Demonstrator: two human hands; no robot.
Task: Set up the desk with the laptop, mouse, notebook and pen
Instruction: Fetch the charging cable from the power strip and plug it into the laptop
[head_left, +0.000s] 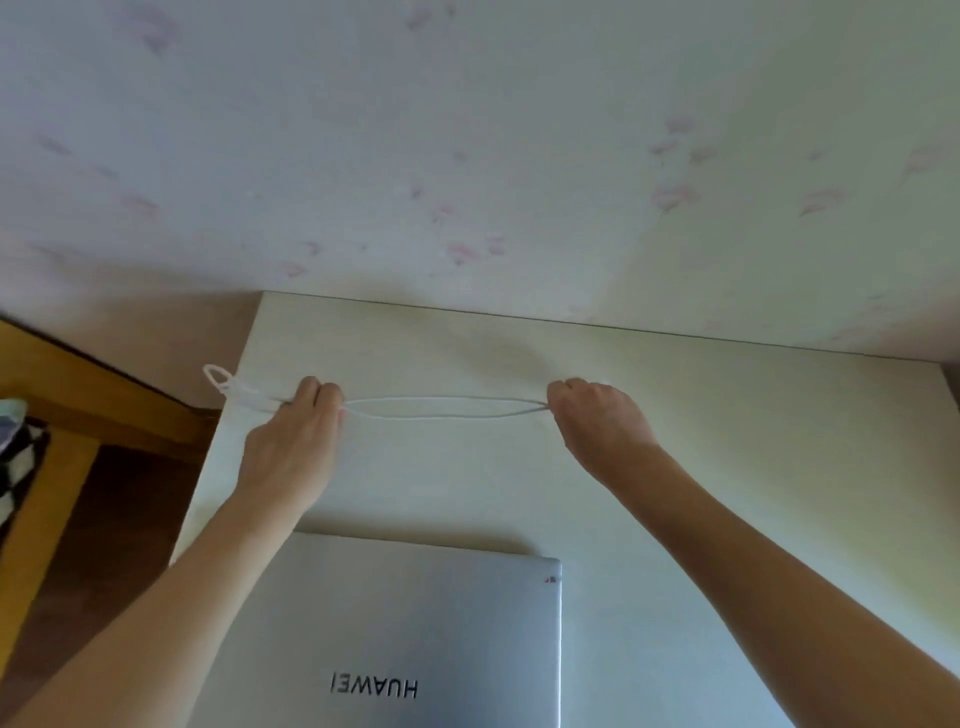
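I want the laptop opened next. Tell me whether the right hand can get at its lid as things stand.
Probably not yet. The right hand has its grip on the white cord, stretched to the left hand. The closed laptop lies uncovered near the desk's front; only the left forearm crosses its corner.

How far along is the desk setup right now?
Early on. The laptop already lies on the desk, lid closed. In hand: the left hand and right hand pinch a white cord stretched between them. No mouse, notebook or pen in view; those remain.
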